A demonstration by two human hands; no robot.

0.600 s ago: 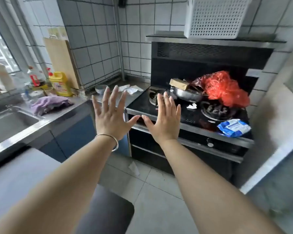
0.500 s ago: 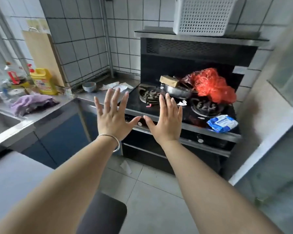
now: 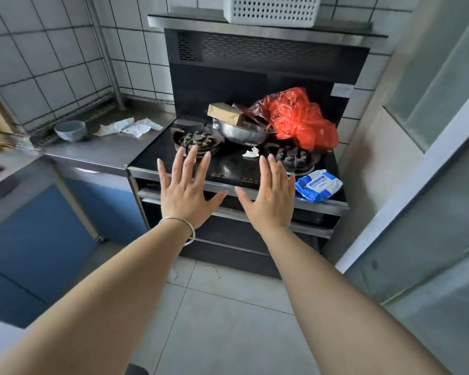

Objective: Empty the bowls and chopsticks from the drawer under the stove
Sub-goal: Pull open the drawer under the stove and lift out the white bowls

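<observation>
a steel mixing bowl [image 3: 243, 132] sits on the black cooktop between the two burners, with a brown cardboard box [image 3: 224, 114] on its rim. a crumpled red plastic bag [image 3: 298, 119] lies just beside it. a blue and white packet [image 3: 318, 184] rests at the front right corner. a white perforated basket [image 3: 272, 8] stands on the hood. a small grey bowl [image 3: 70, 129] and crumpled white papers [image 3: 129, 127] are on the steel counter.

stove top [image 3: 228, 166]: glossy black glass from what I see
bowl on the stove [image 3: 243, 132]: shiny metal
red bag [image 3: 298, 117]: crinkly thin plastic, glossy
bench [image 3: 103, 151]: brushed steel, dull sheen
basket up top [image 3: 272, 9]: white perforated plastic, matt
bracelet [image 3: 186, 226]: polished metal
floor [image 3: 228, 320]: smooth pale tile
</observation>
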